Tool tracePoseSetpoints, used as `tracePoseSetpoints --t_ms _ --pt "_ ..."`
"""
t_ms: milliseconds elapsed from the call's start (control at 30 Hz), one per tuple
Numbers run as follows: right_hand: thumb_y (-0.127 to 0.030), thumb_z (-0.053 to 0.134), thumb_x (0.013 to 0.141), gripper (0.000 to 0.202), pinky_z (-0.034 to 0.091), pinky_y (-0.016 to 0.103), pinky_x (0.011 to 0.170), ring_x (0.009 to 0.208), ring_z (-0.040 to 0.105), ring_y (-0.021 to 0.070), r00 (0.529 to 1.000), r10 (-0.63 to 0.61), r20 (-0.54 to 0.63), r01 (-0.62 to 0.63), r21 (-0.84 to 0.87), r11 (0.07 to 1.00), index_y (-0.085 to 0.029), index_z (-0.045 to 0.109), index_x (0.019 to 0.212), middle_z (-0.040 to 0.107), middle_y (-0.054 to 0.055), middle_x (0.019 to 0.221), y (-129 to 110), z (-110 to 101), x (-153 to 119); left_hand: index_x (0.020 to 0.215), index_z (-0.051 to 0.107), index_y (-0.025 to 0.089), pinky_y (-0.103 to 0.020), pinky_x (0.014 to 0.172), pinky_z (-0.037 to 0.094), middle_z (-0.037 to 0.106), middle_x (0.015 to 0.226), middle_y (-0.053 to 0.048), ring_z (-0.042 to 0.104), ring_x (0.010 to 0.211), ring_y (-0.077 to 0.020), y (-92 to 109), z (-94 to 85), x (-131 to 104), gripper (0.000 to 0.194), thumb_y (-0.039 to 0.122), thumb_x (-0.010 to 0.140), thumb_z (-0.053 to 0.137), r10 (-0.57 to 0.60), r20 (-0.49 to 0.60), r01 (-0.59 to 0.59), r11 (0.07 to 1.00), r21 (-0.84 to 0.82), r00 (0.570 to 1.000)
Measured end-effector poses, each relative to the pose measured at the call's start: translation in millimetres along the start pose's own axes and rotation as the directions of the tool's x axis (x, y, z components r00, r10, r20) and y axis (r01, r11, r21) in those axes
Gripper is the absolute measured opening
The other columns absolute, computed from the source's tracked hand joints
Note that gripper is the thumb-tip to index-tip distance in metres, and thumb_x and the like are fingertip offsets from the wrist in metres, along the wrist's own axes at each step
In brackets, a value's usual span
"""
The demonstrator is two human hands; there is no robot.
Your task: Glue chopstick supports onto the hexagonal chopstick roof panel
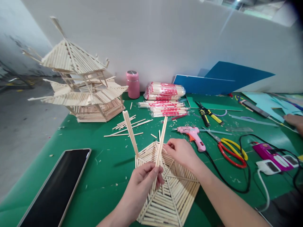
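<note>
My left hand (148, 178) is closed around a few light wooden sticks (161, 140), which stand tilted upward from its grip. Below both hands lies a many-sided panel of wooden sticks (176, 195), its ribs meeting near the middle. At its back left corner a bundled stick post (130, 132) rises upright. My right hand (181, 153) is over the panel's back right part, thumb and fingers pinched together beside the held sticks. What sits between those fingertips, if anything, is too small to make out.
A stick pagoda model (87, 94) stands at the back left, near a pink flask (133, 84). Packaged chopsticks (164, 91), a pink glue gun (193, 135), red-and-yellow pliers (230, 153), and a power strip (270, 156) with cords lie around. A tablet (59, 189) is at left; another person's hand (294, 122) at far right.
</note>
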State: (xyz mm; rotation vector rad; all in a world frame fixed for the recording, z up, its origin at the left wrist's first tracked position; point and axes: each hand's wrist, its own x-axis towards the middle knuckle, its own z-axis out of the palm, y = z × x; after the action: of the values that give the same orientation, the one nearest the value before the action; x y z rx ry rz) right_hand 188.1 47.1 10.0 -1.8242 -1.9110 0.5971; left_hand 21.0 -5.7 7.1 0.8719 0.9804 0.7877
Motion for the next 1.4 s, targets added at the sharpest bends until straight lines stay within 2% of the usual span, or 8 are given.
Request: tracePoseSetpoints --t_ms 233,433,600,733,933,1067,1200,1400 --pt "-0.032 0.047 0.074 0.03 0.038 0.031 0.064 0.077 0.053 0.0217 0.934 0.164 -0.319 -0.223 -0.159 0.962 -0.014 0.051 0.098 0.056 0.012 0.094 70 -36 -13 0.079 0.056 0.014 -0.022 0.046 0.032 0.054 0.063 0.0 0.047 0.044 -0.0082 -1 5.6 -1 0.013 0.026 0.079 0.051 -0.073 0.007 0.073 0.974 -0.214 0.997" --pt "-0.025 0.053 0.065 0.026 0.037 0.031 0.059 0.068 0.053 0.0215 0.921 0.289 -0.262 -0.333 -0.141 0.932 -0.016 0.056 0.089 0.059 0.008 0.079 100 -35 -14 0.082 0.058 0.013 -0.018 0.044 0.025 0.05 0.061 0.002 0.036 0.043 -0.0032 -3 3.8 1 0.011 0.022 0.078 0.054 -0.108 0.034 0.113 0.924 -0.366 0.994" --pt "-0.031 0.051 0.067 0.017 0.035 0.028 0.049 0.052 0.05 0.0175 0.914 0.36 -0.189 -0.365 0.009 0.931 -0.018 0.059 0.077 0.055 0.001 0.056 92 -41 -12 0.086 0.06 0.012 -0.017 0.044 0.019 0.045 0.06 0.003 0.031 0.043 -0.0011 -5 0.5 2 0.014 0.022 0.078 0.054 -0.162 0.044 0.163 0.872 -0.461 0.986" --pt "-0.034 0.047 0.075 0.027 0.043 0.025 0.052 0.058 0.056 0.0147 0.931 0.352 -0.098 -0.319 0.251 0.914 -0.016 0.053 0.093 0.061 0.002 0.071 75 -49 -17 0.086 0.06 0.012 -0.017 0.044 0.018 0.045 0.06 0.003 0.03 0.043 -0.0013 -5 -1.3 3 0.015 0.023 0.08 0.051 -0.172 0.043 0.172 0.868 -0.466 0.984" --pt "-0.04 0.054 0.076 0.026 0.043 0.02 0.053 0.06 0.053 0.0104 0.945 0.323 0.061 -0.269 0.706 0.655 -0.017 0.057 0.088 0.058 0.001 0.071 45 -56 -30 0.086 0.06 0.013 -0.018 0.043 0.016 0.044 0.06 0.003 0.027 0.042 -0.0011 -4 -2.3 4 0.014 0.022 0.08 0.051 -0.145 0.054 0.154 0.877 -0.456 0.988" --pt "-0.036 0.053 0.079 0.024 0.043 0.019 0.054 0.065 0.054 0.0111 0.976 0.217 0.01 -0.15 0.752 0.642 -0.022 0.05 0.098 0.058 0.0 0.07 34 -54 -38 0.086 0.061 0.013 -0.018 0.043 0.016 0.044 0.06 0.003 0.027 0.043 -0.0012 -5 -2.7 3 0.014 0.023 0.08 0.053 -0.139 0.061 0.151 0.876 -0.459 0.988" --pt "-0.032 0.053 0.079 0.028 0.04 0.018 0.046 0.057 0.049 0.0076 0.989 0.123 -0.08 -0.029 0.717 0.697 -0.026 0.046 0.106 0.057 0.001 0.087 22 -54 -43 0.085 0.061 0.013 -0.019 0.043 0.015 0.043 0.059 0.003 0.027 0.043 -0.0013 -7 -2.7 3 0.016 0.025 0.077 0.056 -0.135 0.054 0.145 0.877 -0.459 0.989" --pt "-0.033 0.046 0.083 0.024 0.041 0.021 0.049 0.056 0.043 0.0097 0.99 0.071 -0.124 0.014 0.578 0.816 -0.021 0.05 0.103 0.049 -0.001 0.069 11 -55 -46 0.083 0.062 0.013 -0.019 0.043 0.014 0.043 0.058 0.003 0.025 0.043 -0.0016 -5 -2.0 3 0.016 0.026 0.076 0.058 -0.154 0.06 0.165 0.888 -0.429 0.986"
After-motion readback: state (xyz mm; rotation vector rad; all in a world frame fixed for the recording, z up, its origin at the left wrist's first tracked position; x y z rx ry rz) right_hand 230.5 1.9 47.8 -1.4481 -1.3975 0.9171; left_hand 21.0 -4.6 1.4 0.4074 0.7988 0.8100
